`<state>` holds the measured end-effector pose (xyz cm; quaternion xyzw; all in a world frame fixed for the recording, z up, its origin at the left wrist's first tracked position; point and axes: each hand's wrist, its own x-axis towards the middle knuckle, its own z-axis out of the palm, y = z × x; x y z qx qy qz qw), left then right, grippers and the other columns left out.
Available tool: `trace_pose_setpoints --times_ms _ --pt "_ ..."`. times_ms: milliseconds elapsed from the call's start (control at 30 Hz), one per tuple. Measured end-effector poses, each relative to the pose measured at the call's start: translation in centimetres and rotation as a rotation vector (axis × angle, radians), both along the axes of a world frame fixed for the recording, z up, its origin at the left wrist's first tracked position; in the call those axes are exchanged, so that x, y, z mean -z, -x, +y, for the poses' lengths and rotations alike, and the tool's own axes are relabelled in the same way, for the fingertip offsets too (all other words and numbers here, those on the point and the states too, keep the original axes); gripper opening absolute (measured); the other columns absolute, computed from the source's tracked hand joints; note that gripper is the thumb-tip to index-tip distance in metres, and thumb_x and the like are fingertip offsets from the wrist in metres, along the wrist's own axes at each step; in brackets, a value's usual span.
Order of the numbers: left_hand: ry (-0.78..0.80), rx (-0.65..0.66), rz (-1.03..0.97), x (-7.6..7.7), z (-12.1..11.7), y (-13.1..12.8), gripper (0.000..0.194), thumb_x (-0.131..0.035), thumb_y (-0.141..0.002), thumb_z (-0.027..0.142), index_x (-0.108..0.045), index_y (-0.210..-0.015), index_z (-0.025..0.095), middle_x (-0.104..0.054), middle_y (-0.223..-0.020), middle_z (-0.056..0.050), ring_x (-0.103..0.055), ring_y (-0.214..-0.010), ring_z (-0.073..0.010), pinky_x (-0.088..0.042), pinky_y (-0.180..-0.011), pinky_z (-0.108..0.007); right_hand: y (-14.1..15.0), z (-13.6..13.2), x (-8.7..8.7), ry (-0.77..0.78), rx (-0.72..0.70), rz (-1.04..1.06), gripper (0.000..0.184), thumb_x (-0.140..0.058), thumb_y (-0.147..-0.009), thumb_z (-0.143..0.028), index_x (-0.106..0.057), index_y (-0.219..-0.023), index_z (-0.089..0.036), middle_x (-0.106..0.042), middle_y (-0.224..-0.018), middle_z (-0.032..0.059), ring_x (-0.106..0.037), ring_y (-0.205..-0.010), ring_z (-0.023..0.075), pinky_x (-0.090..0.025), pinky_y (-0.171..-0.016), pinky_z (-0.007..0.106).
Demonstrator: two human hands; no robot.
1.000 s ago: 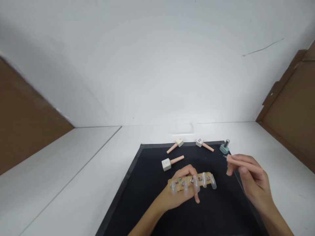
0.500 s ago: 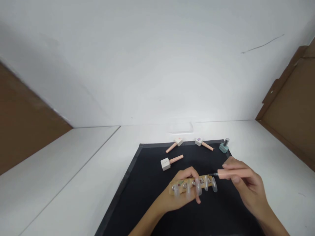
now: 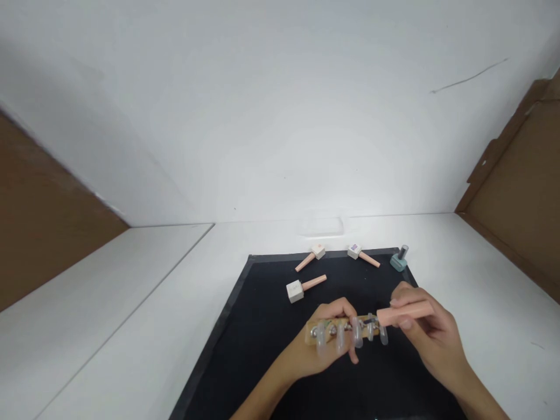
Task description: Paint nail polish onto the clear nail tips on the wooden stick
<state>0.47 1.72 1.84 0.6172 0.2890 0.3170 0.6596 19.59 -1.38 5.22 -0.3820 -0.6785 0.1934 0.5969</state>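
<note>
My left hand [image 3: 321, 344] is closed around a wooden nail-tip stand [image 3: 310, 333] that carries several clear false nails [image 3: 340, 338] in a row on round metal studs. Between the thumb and fingers of my right hand [image 3: 431, 329] is a nail polish brush [image 3: 405, 312] with a peach-coloured cap handle. It points left, and its dark bristle end lies over the right part of the stand, by the second nail from the right. Whether the bristles touch that nail, I cannot tell.
A black mat [image 3: 258, 315] lies on the white table [image 3: 144, 326]. Near its far side are a white bottle [image 3: 295, 291] with peach cap, two similar bottles [image 3: 318, 251] [image 3: 354, 251] and a teal polish bottle [image 3: 398, 262]. Cardboard walls [image 3: 520, 192] stand at the sides.
My right hand has moved left with the brush, bringing its tip from the stand's right end onto the nails there. The stand has shifted slightly right and tilted a little.
</note>
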Motion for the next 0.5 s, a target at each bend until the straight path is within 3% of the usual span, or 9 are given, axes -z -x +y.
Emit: trace_pose_setpoints --times_ms 233,500 --pt "0.017 -0.015 0.054 -0.53 -0.15 -0.28 0.054 -0.06 -0.071 0.07 -0.045 -0.071 0.018 -0.056 -0.058 0.001 -0.058 -0.048 -0.0102 -0.04 -0.051 -0.019 -0.16 0.33 0.78 -0.014 0.114 0.065 0.029 -0.063 -0.088 -0.043 -0.069 -0.068 -0.024 -0.07 -0.069 0.002 -0.068 -0.066 0.0148 -0.057 -0.057 0.022" --pt "-0.011 0.027 -0.005 -0.12 -0.19 0.09 0.048 -0.063 -0.075 0.063 -0.045 -0.07 0.018 -0.055 -0.059 0.002 -0.06 -0.049 -0.0113 -0.044 -0.05 -0.02 -0.01 0.21 0.44 0.038 0.01 0.083 0.024 -0.064 -0.087 -0.041 -0.071 -0.071 -0.025 -0.073 -0.071 0.0012 -0.068 -0.063 0.0145 -0.057 -0.057 0.023"
